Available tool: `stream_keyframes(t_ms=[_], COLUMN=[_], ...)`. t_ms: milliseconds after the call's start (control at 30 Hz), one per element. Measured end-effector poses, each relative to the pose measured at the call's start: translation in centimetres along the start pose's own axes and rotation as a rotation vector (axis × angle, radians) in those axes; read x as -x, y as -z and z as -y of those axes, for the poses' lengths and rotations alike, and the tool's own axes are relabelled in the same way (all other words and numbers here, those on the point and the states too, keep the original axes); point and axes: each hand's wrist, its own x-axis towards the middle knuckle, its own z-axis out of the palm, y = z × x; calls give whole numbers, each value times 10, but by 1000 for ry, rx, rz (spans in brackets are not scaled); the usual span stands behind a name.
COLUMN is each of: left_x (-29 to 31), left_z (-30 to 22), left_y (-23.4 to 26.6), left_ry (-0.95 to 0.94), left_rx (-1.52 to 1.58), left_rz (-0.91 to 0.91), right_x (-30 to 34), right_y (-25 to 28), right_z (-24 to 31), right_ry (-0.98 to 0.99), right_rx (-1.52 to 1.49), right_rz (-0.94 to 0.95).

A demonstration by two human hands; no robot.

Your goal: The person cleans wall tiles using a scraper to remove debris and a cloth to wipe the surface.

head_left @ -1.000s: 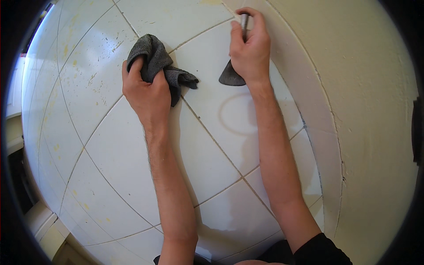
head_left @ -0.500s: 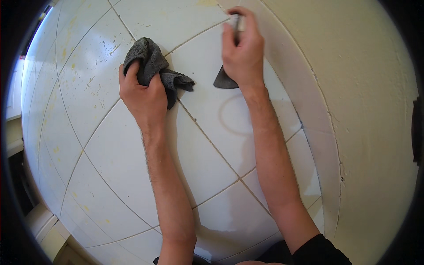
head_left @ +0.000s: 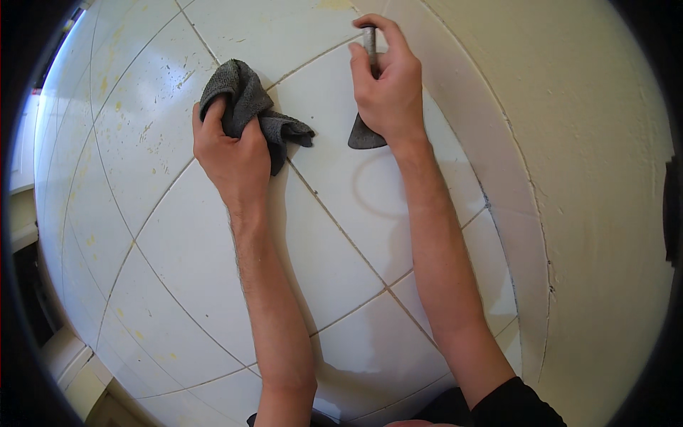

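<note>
A dark grey cloth (head_left: 240,89) is bunched under my left hand (head_left: 231,156), its fingers closed into the folds. A loose corner of the cloth spreads to the right over the white tiles. To the right of it, my right hand (head_left: 395,96) grips a scraper (head_left: 365,135) with a dark, flared blade and a slim grey handle. The blade points back toward me and shows below the palm. The handle's far end sticks up between thumb and forefinger, while its middle is hidden by the hand.
White floor tiles (head_left: 213,277) with brownish joints spread below both arms. Yellowish stains and dark specks (head_left: 146,132) mark the tiles on the left. A pale skirting (head_left: 491,135) and a cream wall (head_left: 590,178) run along the right side.
My right hand has shifted slightly to the left with the scraper, whose blade sits a little nearer to me. My left hand and the cloth are almost unmoved.
</note>
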Motion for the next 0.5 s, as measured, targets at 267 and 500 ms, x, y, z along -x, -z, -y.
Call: stream_keyframes(t_ms=[267,500], left_x=[-2,-1], left_z=[-2,-3], left_y=[0,-2], left_ry=[14,-12], left_rx=[12,25], left_rz=[4,-2], right_x=[2,3], right_y=[-4,-6], right_z=[7,5], right_ry=[-69,8], right_rx=[-19,46], right_rz=[6,-25])
